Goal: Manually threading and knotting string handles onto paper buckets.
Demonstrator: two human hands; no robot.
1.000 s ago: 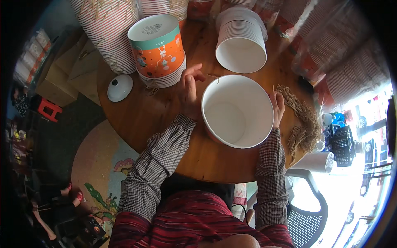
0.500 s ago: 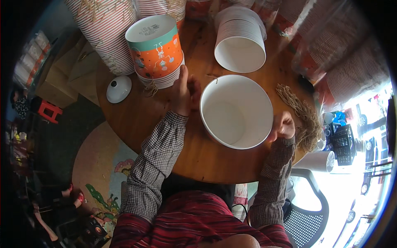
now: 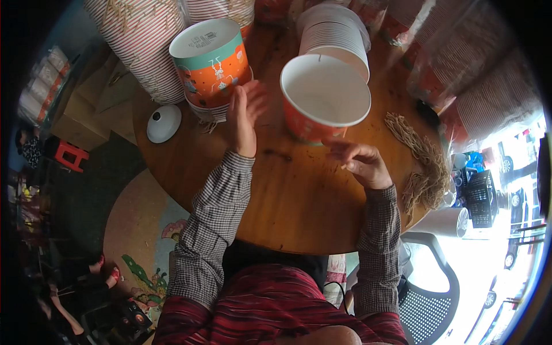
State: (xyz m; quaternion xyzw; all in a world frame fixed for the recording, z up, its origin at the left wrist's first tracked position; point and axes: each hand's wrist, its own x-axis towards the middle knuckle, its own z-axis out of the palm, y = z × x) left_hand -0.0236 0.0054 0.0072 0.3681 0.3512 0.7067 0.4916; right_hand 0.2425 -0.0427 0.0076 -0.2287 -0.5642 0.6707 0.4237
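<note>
A paper bucket (image 3: pixel 325 92) with a white inside and an orange printed outside stands mouth-up on the wooden table, tilted a little in view. My right hand (image 3: pixel 362 162) is just below its near side, fingers loosely bent and thumb apart, holding nothing; whether a fingertip touches the bucket I cannot tell. To the left, my left hand (image 3: pixel 244 118) is raised with thumb and fingers apart, the fingers smeared by motion. It is beside an upside-down orange and green bucket (image 3: pixel 215 72), which sits over other white-rimmed buckets with strands of twine at their base.
Nested white buckets (image 3: pixel 333 37) lie behind the middle bucket. A bundle of tan twine (image 3: pixel 422 164) rests at the table's right edge. At left are a white lid (image 3: pixel 164 123) with a dark knob and tall striped bucket stacks (image 3: pixel 129 49). Plastic-wrapped stacks (image 3: pixel 486 112) stand at right.
The middle bucket has moved away from me, toward the nested ones, showing its orange side. My right hand has come off its right rim and moved left; my left hand has risen slightly, its fingers spreading.
</note>
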